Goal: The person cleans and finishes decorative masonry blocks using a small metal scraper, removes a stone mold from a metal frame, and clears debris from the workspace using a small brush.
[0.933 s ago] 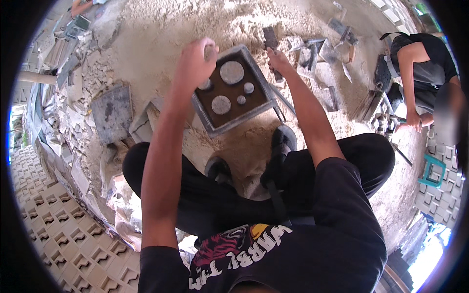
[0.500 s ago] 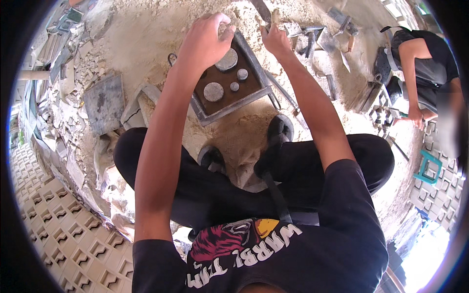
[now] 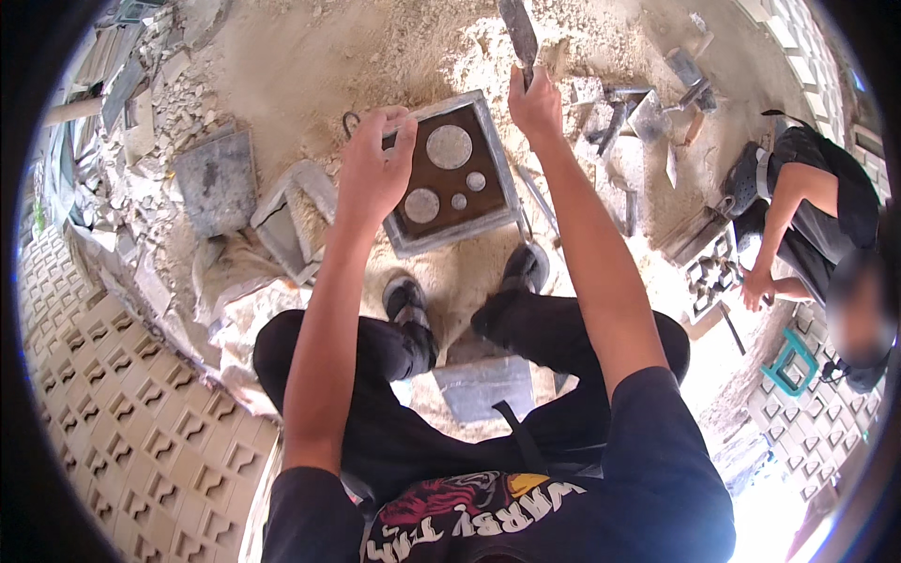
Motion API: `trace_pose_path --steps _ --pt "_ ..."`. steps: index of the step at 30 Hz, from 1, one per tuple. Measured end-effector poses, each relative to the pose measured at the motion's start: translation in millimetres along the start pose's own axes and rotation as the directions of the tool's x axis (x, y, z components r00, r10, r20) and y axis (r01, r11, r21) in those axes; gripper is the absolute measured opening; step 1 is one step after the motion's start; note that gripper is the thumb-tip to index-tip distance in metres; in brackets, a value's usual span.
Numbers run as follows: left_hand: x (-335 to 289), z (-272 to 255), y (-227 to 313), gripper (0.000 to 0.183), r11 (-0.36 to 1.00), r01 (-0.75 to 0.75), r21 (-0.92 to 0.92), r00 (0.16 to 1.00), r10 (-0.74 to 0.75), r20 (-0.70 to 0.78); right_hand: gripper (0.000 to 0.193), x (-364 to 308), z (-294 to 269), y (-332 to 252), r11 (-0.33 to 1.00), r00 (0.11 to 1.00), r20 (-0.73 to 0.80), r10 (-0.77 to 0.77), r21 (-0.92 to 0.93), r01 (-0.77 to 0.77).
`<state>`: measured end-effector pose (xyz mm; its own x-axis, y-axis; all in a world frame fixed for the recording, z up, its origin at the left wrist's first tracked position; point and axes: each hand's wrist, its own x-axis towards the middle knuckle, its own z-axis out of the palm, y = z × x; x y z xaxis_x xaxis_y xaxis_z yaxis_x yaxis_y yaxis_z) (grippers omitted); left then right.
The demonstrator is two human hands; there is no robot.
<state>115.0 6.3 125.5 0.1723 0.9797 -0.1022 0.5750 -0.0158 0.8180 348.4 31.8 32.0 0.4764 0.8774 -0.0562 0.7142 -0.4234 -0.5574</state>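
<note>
A square grey metal frame (image 3: 441,242) lies on the sandy ground ahead of my feet. Its inside is brown and packed-looking, with several round pale discs of different sizes, the largest disc (image 3: 449,147) toward the far side. My left hand (image 3: 377,169) is over the frame's far left corner, thumb and bent fingers apart; whether it touches the rim is hard to see. In my right hand (image 3: 537,105), beyond the frame's far right corner, is a trowel (image 3: 520,36) gripped by its handle, the dark narrow blade directed away from me.
Loose sand and rubble surround the frame. Flat grey slabs (image 3: 216,183) lie left; metal pieces and tools (image 3: 624,117) lie right. At far right a person (image 3: 788,216) crouches beside a patterned openwork block (image 3: 713,277), near a teal stool (image 3: 791,361). A grey slab (image 3: 483,387) lies beneath my legs.
The view has shifted, so the frame sits lower and the slab beneath my legs shows. My left hand has drawn back toward the frame's left side. The trowel stays in my right hand.
</note>
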Motion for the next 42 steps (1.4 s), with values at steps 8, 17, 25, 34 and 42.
trace_pose_path --steps 8,17,25,34,42 --pt "-48.7 -57.6 47.2 0.042 0.814 0.389 -0.432 0.921 -0.336 0.196 0.027 -103.4 -113.6 -14.2 0.996 0.999 -0.044 -0.030 0.079 0.033" --pt "-58.9 -170.8 152.5 0.069 0.781 0.457 -0.424 0.888 -0.375 0.266 0.042 -191.3 -249.4 -60.4 0.885 0.885 0.109 0.453 0.063 -0.461" --pt "-93.8 -220.0 152.4 0.059 0.865 0.427 -0.264 0.836 -0.266 0.479 0.045 -297.7 -263.0 -103.6 0.744 0.761 -0.026 0.649 0.232 -0.626" --pt "-138.1 -247.7 106.4 0.061 0.922 0.386 -0.023 0.733 -0.291 0.615 0.052 -387.5 -236.4 -135.1 0.530 0.563 -0.036 0.826 0.390 -0.753" --pt "-159.0 -217.9 93.0 0.058 0.925 0.380 -0.014 0.667 -0.263 0.697 0.047 -477.4 -216.0 -158.6 0.434 0.504 0.027 0.863 0.468 -0.770"
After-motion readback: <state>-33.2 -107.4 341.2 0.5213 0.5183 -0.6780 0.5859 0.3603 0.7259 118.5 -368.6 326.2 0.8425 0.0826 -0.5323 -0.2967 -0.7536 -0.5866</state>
